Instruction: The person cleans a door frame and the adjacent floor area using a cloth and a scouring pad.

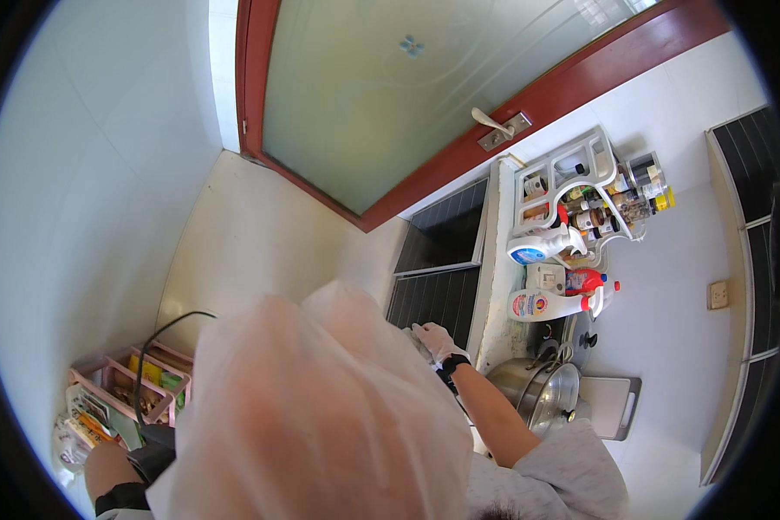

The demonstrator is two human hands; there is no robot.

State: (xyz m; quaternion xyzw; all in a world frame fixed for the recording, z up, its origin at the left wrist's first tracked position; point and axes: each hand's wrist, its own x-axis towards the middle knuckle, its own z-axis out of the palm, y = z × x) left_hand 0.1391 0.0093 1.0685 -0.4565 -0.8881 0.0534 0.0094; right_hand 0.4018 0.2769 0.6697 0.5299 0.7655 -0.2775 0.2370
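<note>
A blurred hand in a translucent plastic glove point(325, 403), seemingly my left hand, is very close to the camera and fills the lower middle of the view. Its fingers cannot be made out, nor whether it holds anything. Farther off, my right hand point(435, 341), in a thin clear glove with a black band at the wrist, reaches to the black cabinet door point(435, 299) below the counter. Its fingers are curled over a grey cloth-like thing point(419, 344), partly hidden by the near hand. A grey sleeve point(559, 461) covers the upper right arm.
Spray bottles point(546, 305), a white rack of jars point(569, 169) and a steel pot with a glass lid point(559, 390) stand on the counter point(494, 260). A red-framed glass door point(390, 97) is ahead. Pink baskets point(136, 390) and a black cable point(146, 351) are at left.
</note>
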